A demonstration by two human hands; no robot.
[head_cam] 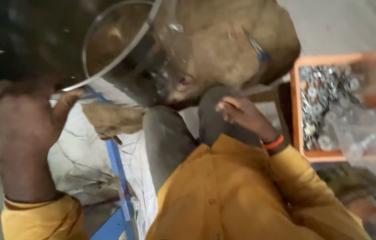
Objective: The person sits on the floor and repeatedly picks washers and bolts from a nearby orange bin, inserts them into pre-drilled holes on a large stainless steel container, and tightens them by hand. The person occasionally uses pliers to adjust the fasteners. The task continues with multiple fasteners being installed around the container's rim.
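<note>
Yellow shirt [241, 195] fills the lower frame, closest to the lens, sleeves on both arms. Above it, a big brown lump [228, 44] of dusty material sits at top centre, lapping over grey trouser knees [170, 138]. Glass lid [117, 40] with a metal rim tilts at upper left, partly in front of the lump. Left hand [26, 120] is raised at the lid's lower edge, fingers curled closed against the rim; exact grip blurred. Orange crate [301, 111] at right holds small shiny metal parts, clear plastic bag over its near corner. Right hand [241, 115] rests on the knee, fingers loosely bent, apparently empty; orange band [273, 143] at the wrist. Blue frame bar [119, 178] lower left.
</note>
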